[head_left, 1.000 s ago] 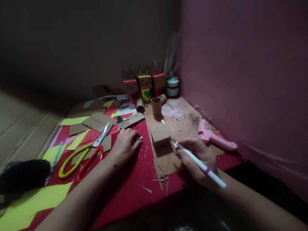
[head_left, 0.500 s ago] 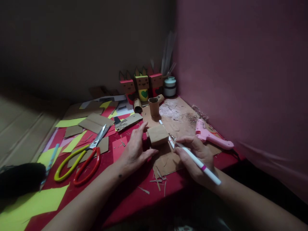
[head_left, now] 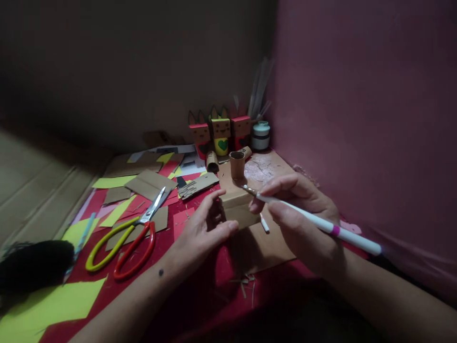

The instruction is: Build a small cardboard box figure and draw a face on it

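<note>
A small brown cardboard block (head_left: pixel 240 212) is held between both my hands, just above a cardboard sheet (head_left: pixel 264 243). My left hand (head_left: pixel 202 231) grips its left side with thumb and fingers. My right hand (head_left: pixel 303 224) touches its right side with the fingertips while holding a white craft knife with a pink band (head_left: pixel 321 224), blade tip pointing left over the block. A white cap or stick (head_left: pixel 264 224) lies on the sheet below the block.
Yellow-and-red scissors (head_left: pixel 123 236) lie to the left among red, yellow and brown paper pieces. Three cardboard figures (head_left: pixel 221 133), a small tube (head_left: pixel 236 164) and a jar (head_left: pixel 260 136) stand at the back corner. A black object (head_left: pixel 32 264) is at far left. Pink wall on the right.
My left hand moved from the red paper to the block's left side. My right hand rose with the knife and closed on the block, which is now lifted slightly. The glue gun is hidden.
</note>
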A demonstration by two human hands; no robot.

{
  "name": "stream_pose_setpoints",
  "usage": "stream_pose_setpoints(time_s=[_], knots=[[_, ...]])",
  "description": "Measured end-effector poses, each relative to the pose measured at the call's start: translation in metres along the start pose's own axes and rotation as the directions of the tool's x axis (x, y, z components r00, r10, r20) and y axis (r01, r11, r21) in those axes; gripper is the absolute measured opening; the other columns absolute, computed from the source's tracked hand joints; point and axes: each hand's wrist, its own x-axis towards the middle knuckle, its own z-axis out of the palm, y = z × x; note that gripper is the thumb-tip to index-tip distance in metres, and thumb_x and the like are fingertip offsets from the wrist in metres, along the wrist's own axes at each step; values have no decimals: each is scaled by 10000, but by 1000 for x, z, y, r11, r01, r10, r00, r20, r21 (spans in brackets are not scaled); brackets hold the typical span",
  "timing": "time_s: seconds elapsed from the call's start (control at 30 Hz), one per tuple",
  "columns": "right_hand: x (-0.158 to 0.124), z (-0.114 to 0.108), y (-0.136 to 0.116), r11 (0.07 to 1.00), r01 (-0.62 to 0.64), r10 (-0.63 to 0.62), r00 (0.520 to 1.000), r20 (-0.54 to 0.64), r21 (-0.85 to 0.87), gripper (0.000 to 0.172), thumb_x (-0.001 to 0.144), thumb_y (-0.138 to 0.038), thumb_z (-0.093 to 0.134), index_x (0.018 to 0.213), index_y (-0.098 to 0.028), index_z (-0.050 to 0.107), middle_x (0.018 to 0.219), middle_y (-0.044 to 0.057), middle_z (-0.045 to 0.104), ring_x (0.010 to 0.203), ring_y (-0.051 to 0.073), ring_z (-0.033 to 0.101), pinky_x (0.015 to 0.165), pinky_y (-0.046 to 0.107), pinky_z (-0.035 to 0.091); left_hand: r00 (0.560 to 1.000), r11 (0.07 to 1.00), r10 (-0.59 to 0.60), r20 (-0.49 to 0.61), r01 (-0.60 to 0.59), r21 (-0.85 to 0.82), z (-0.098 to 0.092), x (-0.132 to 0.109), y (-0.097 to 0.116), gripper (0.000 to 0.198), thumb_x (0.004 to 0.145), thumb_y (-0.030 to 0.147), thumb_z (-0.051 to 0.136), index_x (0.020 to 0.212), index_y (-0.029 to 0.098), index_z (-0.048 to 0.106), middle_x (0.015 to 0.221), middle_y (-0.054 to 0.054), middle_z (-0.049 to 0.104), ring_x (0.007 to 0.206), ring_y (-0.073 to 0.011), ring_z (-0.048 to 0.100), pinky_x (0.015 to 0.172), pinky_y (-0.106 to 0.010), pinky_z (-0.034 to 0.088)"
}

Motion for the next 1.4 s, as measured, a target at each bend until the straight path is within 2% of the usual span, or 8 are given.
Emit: stream_pose_setpoints(time_s=[0.17, 0.33, 0.47, 0.6, 0.77, 1.03, 1.23, 1.4], knots=[[3, 16, 9, 983, 77, -69, 996, 56, -165, 97, 889, -152, 645, 903, -248, 645, 784, -22, 613, 659, 117, 567, 574, 237, 463, 999, 989, -34, -22, 30, -147, -2, -6, -8, 633, 805, 349, 757, 1346, 209, 460, 1279, -126, 674, 1195, -332, 632, 993, -458, 503], [-7, 19, 28, 951, 122, -114, 992, 46, -285, 208, 876, -94, 607, 1000, -260, 617, 670, -54, 549, 539, 100, 489, 479, 221, 396, 998, 980, -55, -36, 48, -191, -8, -3, -22, 597, 771, 271, 765, 1293, 219, 480, 1232, -111, 694, 1156, -309, 646, 986, -448, 495], [-8, 20, 31, 928, 150, -131, 988, 77, -341, 176, 861, -89, 597, 960, -232, 629, 756, -11, 608, 568, 109, 522, 484, 239, 408, 998, 980, -70, 0, 68, -186, -12, 2, -33, 584, 762, 254, 758, 1272, 229, 476, 1235, -113, 694, 1144, -301, 655, 987, -442, 495], [-9, 19, 31, 917, 164, -126, 984, 124, -364, 167, 846, -66, 594, 901, -219, 629, 743, -10, 608, 583, 111, 545, 515, 245, 436, 997, 977, -64, 40, 71, -203, -13, 3, -36, 561, 777, 257, 732, 1270, 215, 466, 1286, -137, 666, 1169, -308, 649, 954, -424, 514], [-12, 17, 32, 882, 88, -51, 994, 92, -463, 174, 844, -80, 628, 907, -240, 602, 693, -46, 591, 526, 84, 513, 473, 206, 407, 997, 971, -66, 39, 73, -229, -13, 3, -34, 606, 737, 269, 736, 1268, 207, 449, 1255, -148, 676, 1127, -322, 663, 871, -412, 548], [-9, 20, 28, 870, 142, -97, 988, 118, -473, 173, 827, -72, 612, 896, -230, 605, 748, -22, 615, 562, 98, 532, 485, 224, 423, 998, 970, -57, 28, 62, -235, -13, 3, -38, 699, 782, 230, 707, 1407, 240, 393, 1281, -108, 652, 1125, -275, 654, 905, -380, 543], [-9, 19, 30, 877, 134, -77, 987, 140, -462, 158, 830, -77, 606, 890, -223, 602, 728, -19, 591, 546, 102, 510, 479, 237, 404, 998, 974, -60, 34, 66, -216, -14, 3, -38, 800, 758, 238, 726, 1465, 271, 354, 1242, -101, 662, 1132, -296, 659, 939, -419, 545], [-10, 17, 31, 881, 127, -62, 986, 154, -456, 147, 844, -87, 598, 896, -225, 603, 722, -10, 600, 545, 117, 522, 483, 255, 412, 999, 985, -36, 22, 39, -170, -15, 1, -34, 655, 767, 241, 731, 1372, 294, 486, 1246, -73, 678, 1152, -308, 654, 966, -430, 534]])
